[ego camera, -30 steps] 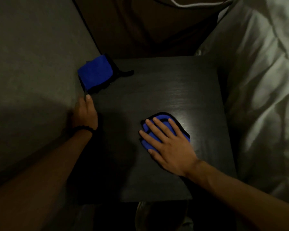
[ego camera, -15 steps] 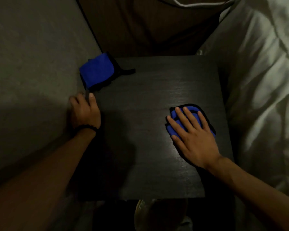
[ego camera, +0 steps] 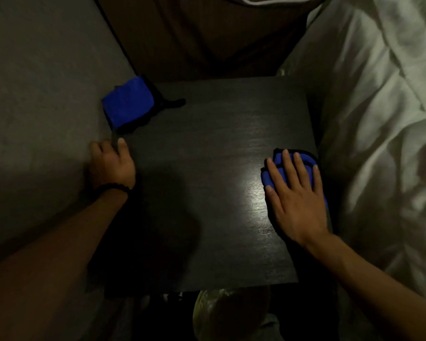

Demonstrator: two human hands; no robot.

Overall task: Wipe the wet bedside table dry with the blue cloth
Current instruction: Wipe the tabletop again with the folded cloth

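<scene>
The dark wooden bedside table (ego camera: 207, 168) fills the middle of the view, with a glossy patch near its right side. My right hand (ego camera: 295, 200) lies flat, fingers spread, pressing a blue cloth with black edging (ego camera: 278, 166) onto the table's right edge. My left hand (ego camera: 111, 163) grips the table's left edge, thumb on top, with a dark band on the wrist. A second blue cloth (ego camera: 128, 103), folded, sits at the table's back left corner.
A grey wall (ego camera: 40, 119) runs along the left side. White rumpled bedding (ego camera: 384, 119) rises right beside the table. A brown headboard or cushion (ego camera: 207, 38) stands behind. A rounded pale object (ego camera: 229, 313) shows below the table's front edge.
My right hand has slid the blue cloth from the table's middle front over to its right edge. My left hand has stayed on the left edge.
</scene>
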